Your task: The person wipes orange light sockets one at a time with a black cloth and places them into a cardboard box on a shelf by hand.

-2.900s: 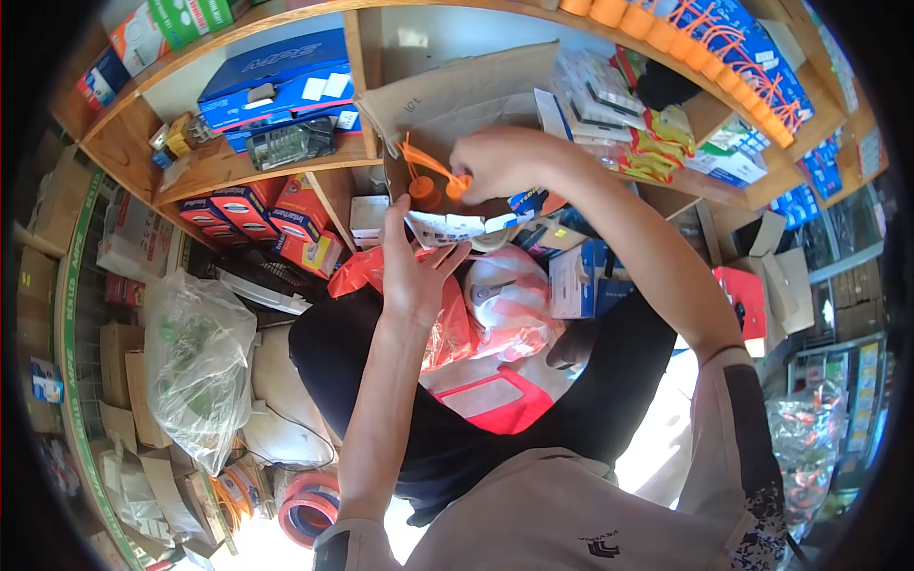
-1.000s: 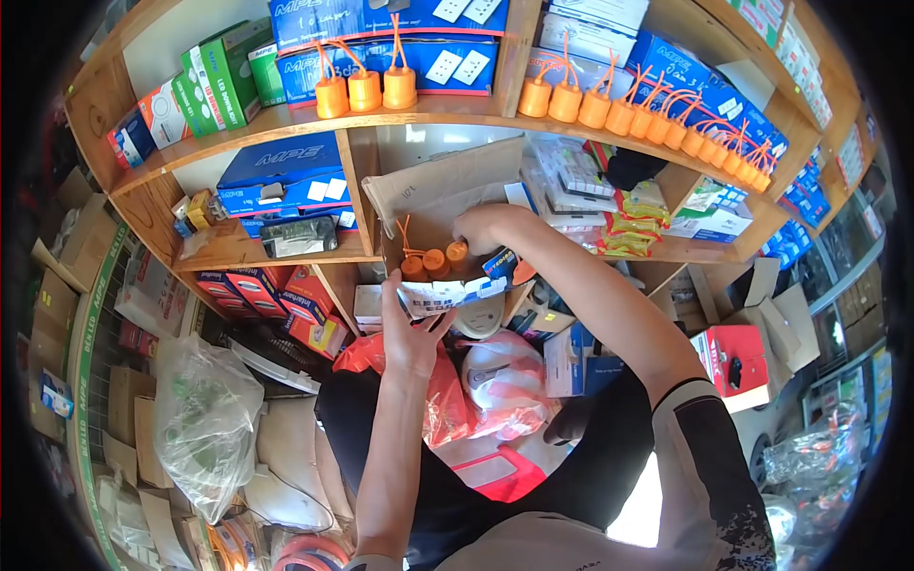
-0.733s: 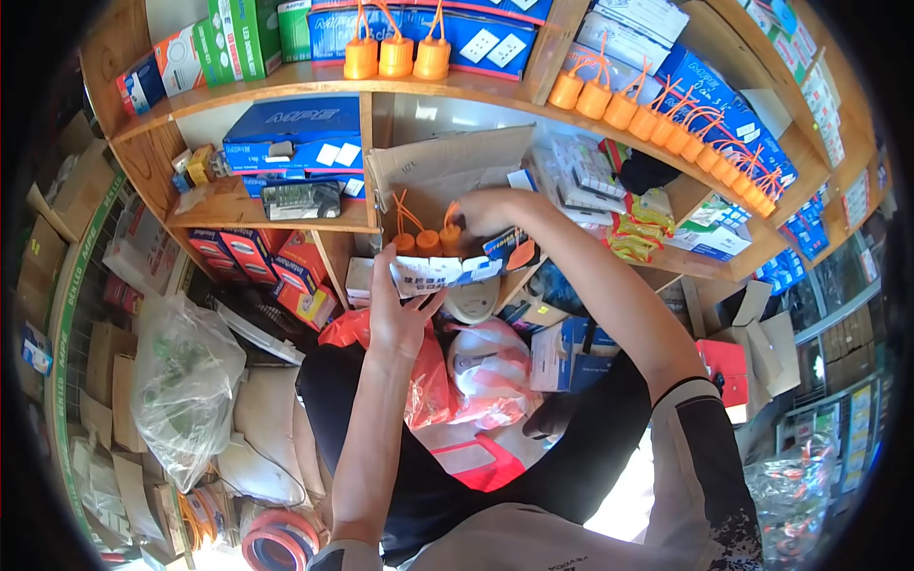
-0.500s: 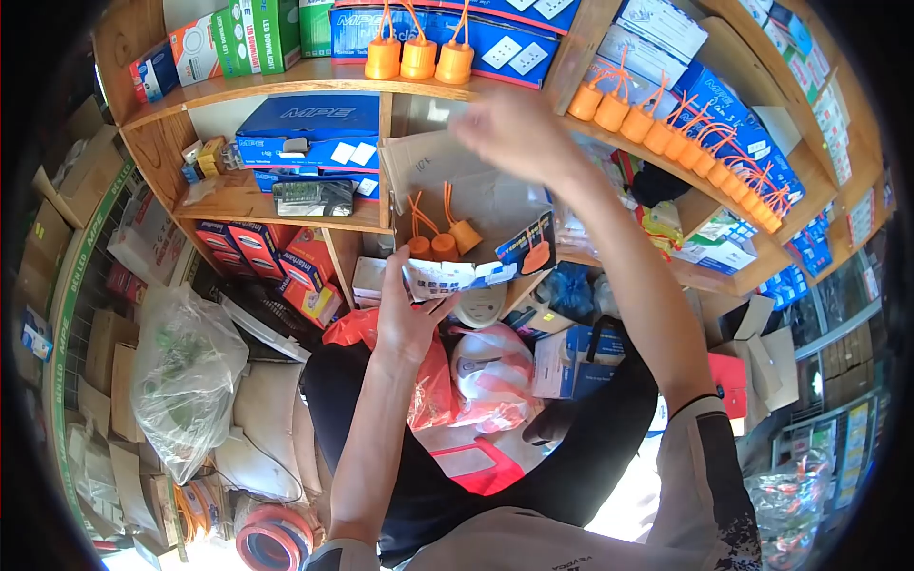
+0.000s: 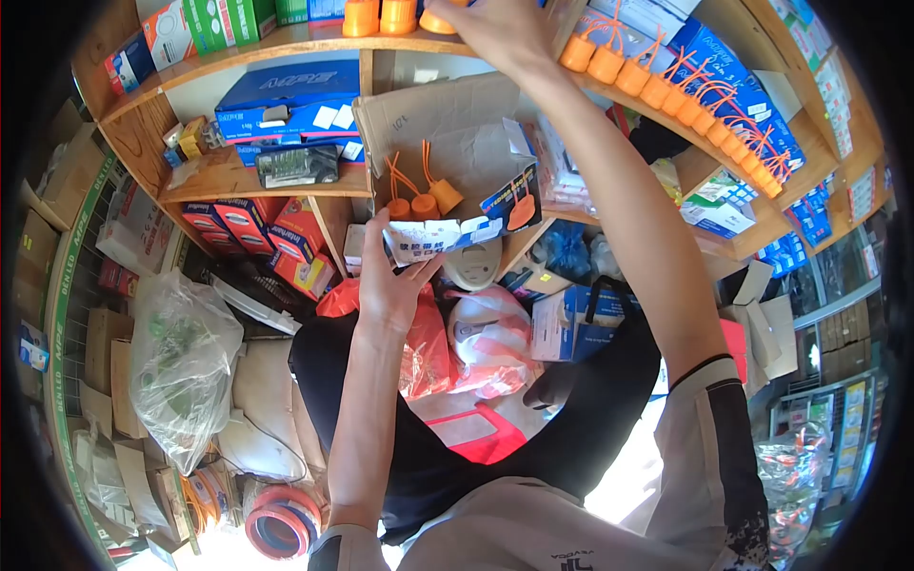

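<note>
An open cardboard box (image 5: pixel 457 120) stands in the shelf compartment, with orange corded pieces (image 5: pixel 445 195) inside near its left end. My left hand (image 5: pixel 388 285) grips the box's printed front edge, thumb on the inner side and fingers below. At the top of the view, my right hand (image 5: pixel 500 29) is closed on an orange piece (image 5: pixel 441 16) on the upper shelf, right of two other orange pieces (image 5: pixel 379 17). The top of that hand's fingers is cut off by the frame edge.
A long row of orange pieces (image 5: pixel 676 95) lines the upper shelf's edge at right. Blue boxes (image 5: pixel 290 88) fill the left compartment. Red bags (image 5: pixel 428 352) lie between my knees, and a clear plastic bag (image 5: pixel 186 362) sits at left.
My right hand has left the cardboard box and risen to the upper shelf, onto the third orange piece. My left hand stays on the box edge. The camera view has shifted.
</note>
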Demonstrator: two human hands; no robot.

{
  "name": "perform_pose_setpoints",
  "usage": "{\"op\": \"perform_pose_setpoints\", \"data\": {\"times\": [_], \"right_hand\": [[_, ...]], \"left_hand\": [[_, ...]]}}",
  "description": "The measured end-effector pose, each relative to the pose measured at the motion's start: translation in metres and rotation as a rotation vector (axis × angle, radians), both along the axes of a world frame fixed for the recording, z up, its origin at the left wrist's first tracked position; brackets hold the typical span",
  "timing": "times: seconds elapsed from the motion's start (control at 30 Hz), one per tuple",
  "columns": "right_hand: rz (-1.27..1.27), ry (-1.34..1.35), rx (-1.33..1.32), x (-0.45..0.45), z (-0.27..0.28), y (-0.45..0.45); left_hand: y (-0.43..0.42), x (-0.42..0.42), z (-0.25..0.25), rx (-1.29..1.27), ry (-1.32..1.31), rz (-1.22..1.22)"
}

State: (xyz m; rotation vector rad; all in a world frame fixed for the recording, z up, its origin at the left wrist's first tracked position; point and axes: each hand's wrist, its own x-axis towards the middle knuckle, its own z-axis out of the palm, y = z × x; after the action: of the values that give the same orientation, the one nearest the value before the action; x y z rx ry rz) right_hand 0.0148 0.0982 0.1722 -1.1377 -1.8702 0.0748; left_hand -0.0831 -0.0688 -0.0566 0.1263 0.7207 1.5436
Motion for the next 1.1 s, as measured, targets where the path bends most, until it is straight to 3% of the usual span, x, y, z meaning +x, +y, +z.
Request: {"op": "perform_pose_setpoints", "data": {"times": [0.03, 0.1, 0.17, 0.27, 0.3, 0.4, 0.47, 0.57, 0.67, 0.8, 0.87, 0.97, 1.03, 1.1], "right_hand": [[0.003, -0.006, -0.011, 0.008, -0.009, -0.005], [0.284, -0.211, -0.078, 0.025, -0.021, -0.022], [0.406, -0.534, -0.353, 0.031, -0.031, -0.054], [0.311, -0.952, -0.363, 0.033, -0.078, -0.035], [0.214, -1.095, -0.502, 0.023, -0.076, -0.04], [0.189, -1.109, -0.483, 0.026, -0.12, 0.0], [0.104, -1.109, -0.731, 0.024, -0.126, 0.011], [0.124, -1.133, -0.618, 0.032, -0.154, 0.038], [0.222, -1.111, -0.539, 0.034, -0.146, 0.034], [0.144, -1.118, -0.448, 0.028, -0.11, -0.001], [0.224, -0.888, -0.329, 0.02, -0.084, -0.008], [0.093, -0.458, 0.007, -0.002, -0.02, -0.031], [0.093, -0.187, 0.259, -0.009, -0.008, 0.006], [0.096, -0.325, 0.217, -0.018, -0.007, 0.034]], "left_hand": [[-0.003, 0.0, 0.003, 0.009, 0.028, 0.017], [-0.002, -0.002, -0.001, 0.013, 0.053, 0.033], [0.001, -0.004, -0.006, 0.006, 0.106, 0.01], [-0.001, 0.002, -0.001, -0.013, 0.105, 0.033], [0.0, 0.004, -0.001, -0.008, 0.106, 0.026], [0.0, 0.005, 0.0, -0.018, 0.088, 0.042], [0.0, 0.006, 0.001, 0.033, 0.16, 0.035], [0.003, 0.005, -0.002, 0.029, 0.093, 0.022], [0.006, 0.006, -0.007, 0.0, 0.014, 0.026], [0.004, 0.004, -0.005, -0.006, 0.051, 0.052], [0.008, 0.004, -0.013, 0.019, 0.042, 0.05], [0.01, 0.004, -0.014, 0.003, -0.006, 0.039], [0.011, 0.006, -0.019, 0.016, -0.025, 0.032], [0.012, 0.007, -0.015, 0.032, -0.037, 0.022]]}}
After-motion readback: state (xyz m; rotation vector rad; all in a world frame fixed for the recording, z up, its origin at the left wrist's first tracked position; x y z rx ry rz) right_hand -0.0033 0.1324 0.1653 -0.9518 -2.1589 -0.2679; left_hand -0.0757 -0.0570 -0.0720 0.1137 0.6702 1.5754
